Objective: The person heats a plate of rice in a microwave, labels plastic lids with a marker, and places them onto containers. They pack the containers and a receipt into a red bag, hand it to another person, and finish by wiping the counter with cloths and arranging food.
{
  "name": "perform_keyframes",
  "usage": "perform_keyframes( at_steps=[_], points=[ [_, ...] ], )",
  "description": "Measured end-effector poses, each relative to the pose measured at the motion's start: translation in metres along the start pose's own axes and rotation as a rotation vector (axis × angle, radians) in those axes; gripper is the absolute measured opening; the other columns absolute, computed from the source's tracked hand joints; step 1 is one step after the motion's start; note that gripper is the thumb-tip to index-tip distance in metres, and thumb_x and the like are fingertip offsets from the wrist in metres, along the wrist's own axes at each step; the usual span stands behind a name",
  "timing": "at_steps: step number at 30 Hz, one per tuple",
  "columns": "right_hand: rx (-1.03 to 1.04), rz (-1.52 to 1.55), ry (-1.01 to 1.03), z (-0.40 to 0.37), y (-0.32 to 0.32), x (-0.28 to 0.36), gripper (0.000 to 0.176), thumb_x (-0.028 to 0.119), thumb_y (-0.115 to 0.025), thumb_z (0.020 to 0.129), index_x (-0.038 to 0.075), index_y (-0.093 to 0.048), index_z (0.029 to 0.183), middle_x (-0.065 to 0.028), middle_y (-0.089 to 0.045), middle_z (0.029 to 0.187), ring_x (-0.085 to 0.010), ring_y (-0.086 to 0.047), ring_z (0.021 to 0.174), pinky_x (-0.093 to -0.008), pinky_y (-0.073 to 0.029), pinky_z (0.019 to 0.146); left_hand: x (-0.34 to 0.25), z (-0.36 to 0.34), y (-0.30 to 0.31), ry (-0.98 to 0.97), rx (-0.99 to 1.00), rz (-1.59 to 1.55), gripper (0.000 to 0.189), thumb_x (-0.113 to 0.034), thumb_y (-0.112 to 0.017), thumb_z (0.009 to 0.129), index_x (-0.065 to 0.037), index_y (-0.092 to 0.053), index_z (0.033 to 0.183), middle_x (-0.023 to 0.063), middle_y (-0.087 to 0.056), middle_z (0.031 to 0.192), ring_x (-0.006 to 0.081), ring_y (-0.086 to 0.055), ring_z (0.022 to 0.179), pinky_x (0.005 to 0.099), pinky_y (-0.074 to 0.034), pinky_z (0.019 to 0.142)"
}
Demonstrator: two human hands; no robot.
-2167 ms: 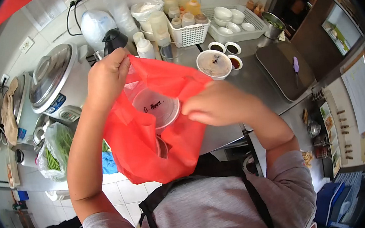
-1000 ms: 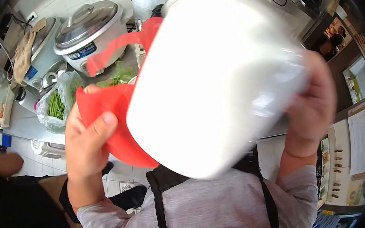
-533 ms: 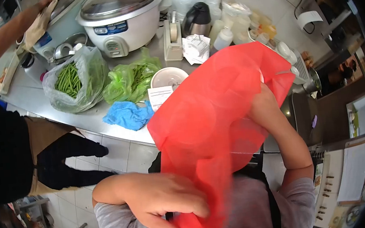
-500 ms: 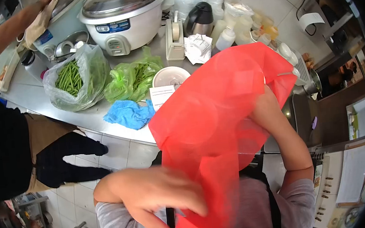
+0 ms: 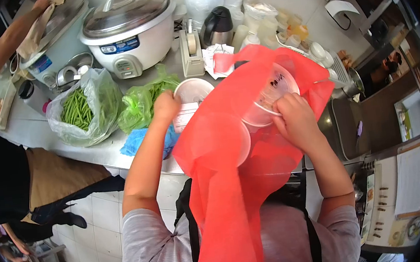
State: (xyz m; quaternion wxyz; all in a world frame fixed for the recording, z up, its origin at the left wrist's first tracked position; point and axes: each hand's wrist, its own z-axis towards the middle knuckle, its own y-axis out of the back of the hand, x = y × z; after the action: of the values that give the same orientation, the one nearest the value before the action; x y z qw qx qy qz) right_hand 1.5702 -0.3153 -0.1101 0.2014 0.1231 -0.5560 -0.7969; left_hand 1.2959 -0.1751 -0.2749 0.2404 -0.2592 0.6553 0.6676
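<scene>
Head view: we note, from left, a clear bag (image 5: 107, 102) of green beans (image 5: 78, 110), a green bag (image 5: 138, 105) and a blue cloth (image 5: 134, 142); the red bag (image 5: 215, 143) hides part of the counter (image 5: 97, 154). The left hand (image 5: 166, 108), curled, lies beside a paper slip (image 5: 186, 115), its grasp unclear to us; the right hand (image 5: 296, 121), partly closed, touches the marked container (image 5: 278, 87) within the red bag, grip indeterminable.

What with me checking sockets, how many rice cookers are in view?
2: one large white rice cooker behind the bag of green beans, and a second rice cooker to its left, partly covered by a cloth. Others could be hidden.
</scene>
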Motion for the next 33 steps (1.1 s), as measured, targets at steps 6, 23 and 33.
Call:
perform_keyframes(
  at_steps=[6, 23, 33],
  points=[
    [-0.018, 0.010, 0.005, -0.003, 0.000, -0.003, 0.025, 0.011, -0.063, 0.061, 0.008, -0.049, 0.081, -0.0070, -0.046, 0.079, -0.0250, -0.047, 0.080, -0.0355, -0.038, 0.069, -0.056, -0.018, 0.129, -0.076, -0.270, 0.165, 0.028, -0.025, -0.051, 0.076, 0.002, -0.056, 0.083, 0.0252, -0.057, 0.082, 0.0381, -0.056, 0.079, 0.0421, -0.044, 0.071],
    [0.315, 0.712, 0.603, -0.040, 0.046, 0.025, 0.039, 0.033, -0.057, 0.075, 0.004, -0.054, 0.101, -0.0128, -0.055, 0.101, -0.0274, -0.051, 0.095, -0.0378, -0.040, 0.082, -0.222, -0.134, 0.140, -0.176, 0.667, -0.618, 0.023, -0.019, -0.049, 0.082, 0.001, -0.056, 0.090, 0.0074, -0.058, 0.076, 0.0144, -0.054, 0.070, 0.0279, -0.044, 0.066],
    [0.709, 0.354, 0.579, -0.068, 0.049, 0.012, 0.017, 0.018, -0.046, 0.078, 0.005, -0.055, 0.073, -0.0091, -0.057, 0.071, -0.0264, -0.058, 0.070, -0.0379, -0.044, 0.065, -0.129, -0.104, 0.096, -0.086, 0.603, -0.373, 0.017, -0.015, -0.051, 0.082, -0.001, -0.057, 0.090, 0.0021, -0.057, 0.075, 0.0068, -0.052, 0.064, 0.0230, -0.042, 0.056]
  ],
)
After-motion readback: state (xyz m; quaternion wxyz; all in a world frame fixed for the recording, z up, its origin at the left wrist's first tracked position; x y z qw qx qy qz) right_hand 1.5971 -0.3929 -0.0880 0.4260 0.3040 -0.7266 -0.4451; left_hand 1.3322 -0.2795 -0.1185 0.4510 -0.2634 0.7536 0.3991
